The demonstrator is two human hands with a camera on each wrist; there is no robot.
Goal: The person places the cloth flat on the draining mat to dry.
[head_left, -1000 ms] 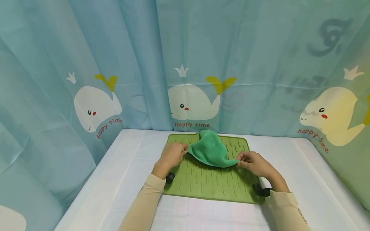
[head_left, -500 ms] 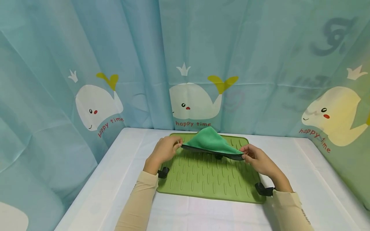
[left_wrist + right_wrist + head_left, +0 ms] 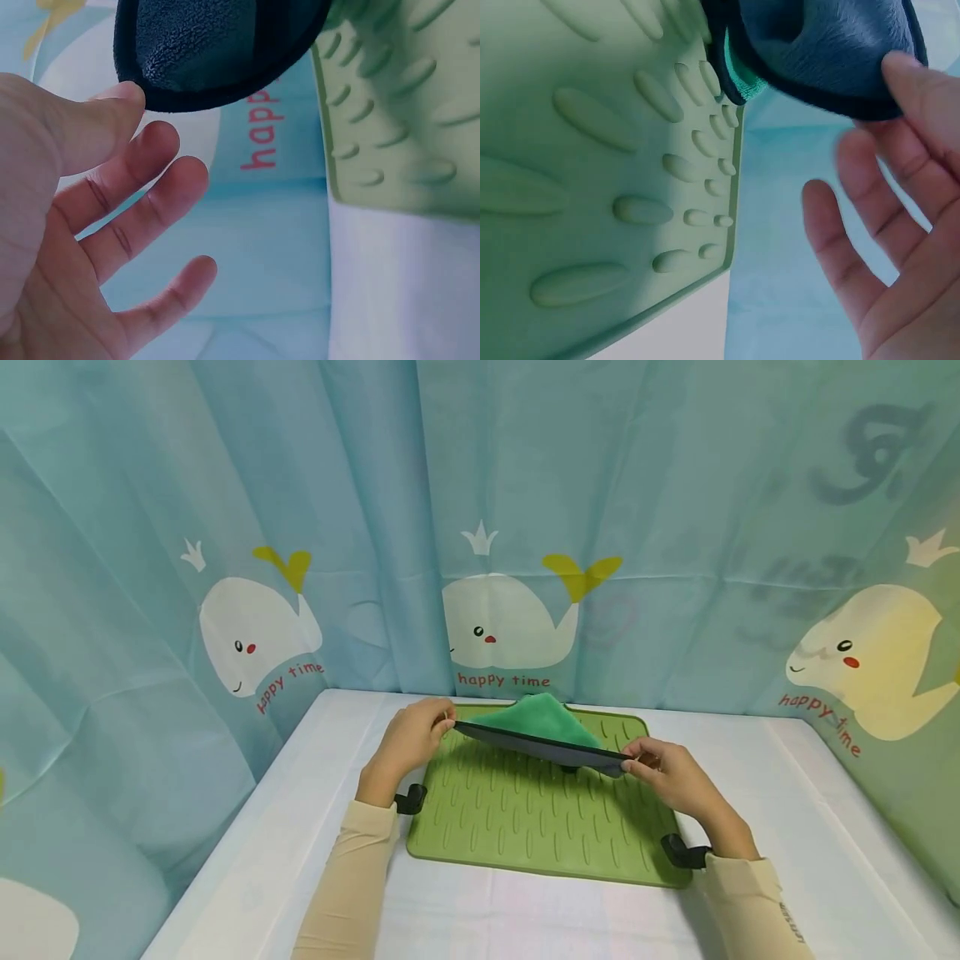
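Note:
A two-sided cloth (image 3: 536, 721), green on one face and dark grey on the other with a black edge, is held up above the back of a green ridged mat (image 3: 525, 827). My left hand (image 3: 408, 739) pinches one corner between thumb and finger; the dark fleecy side (image 3: 199, 45) shows in the left wrist view. The opposite corner is pinched by my right hand (image 3: 670, 777). In the right wrist view the grey face (image 3: 840, 52) sags between edges, with a strip of green behind it. The cloth's near edge is stretched between both hands; its far part hangs toward the mat.
The mat lies on a white-covered table (image 3: 277, 827). Behind and beside it hangs a blue-green curtain (image 3: 360, 527) printed with white whales. Black wrist straps (image 3: 684, 852) show at both sleeves.
My left hand has moved left and away from me, my right hand slightly right and up. The cloth's near edge has straightened and lifted, and its dark underside has come into view.

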